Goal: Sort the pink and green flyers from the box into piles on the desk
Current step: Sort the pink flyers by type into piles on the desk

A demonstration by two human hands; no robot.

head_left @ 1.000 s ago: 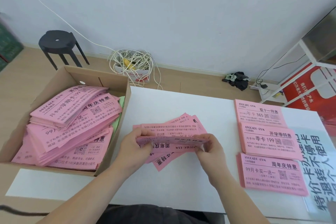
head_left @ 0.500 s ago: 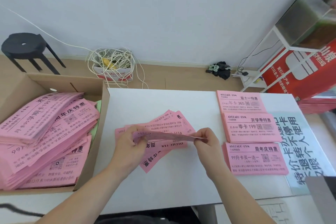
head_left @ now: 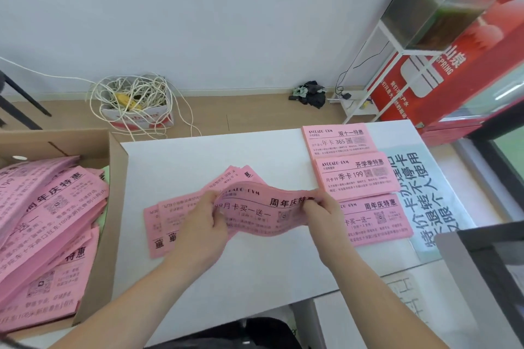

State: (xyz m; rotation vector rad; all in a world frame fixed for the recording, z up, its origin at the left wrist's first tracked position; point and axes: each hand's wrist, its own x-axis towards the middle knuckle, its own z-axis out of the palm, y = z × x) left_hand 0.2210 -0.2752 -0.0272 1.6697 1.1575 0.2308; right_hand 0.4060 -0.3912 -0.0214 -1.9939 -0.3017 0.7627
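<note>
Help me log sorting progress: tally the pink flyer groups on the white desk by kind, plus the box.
Neat piles on the white desk: 3 (far pile, middle pile, near pile)
Loose fanned pink flyer heap: 1
Held pink flyer, gripped by left hand and right hand: 1
Brown cardboard box of flyers: 1
Total: 6

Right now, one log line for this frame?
phase: sorting | left hand: pinches pink flyer | right hand: pinches same flyer | sorted piles: three, desk right | box: holds flyers

Matt pink paper flyers (head_left: 263,212), brown cardboard box (head_left: 113,207), smooth white desk (head_left: 255,272)
</note>
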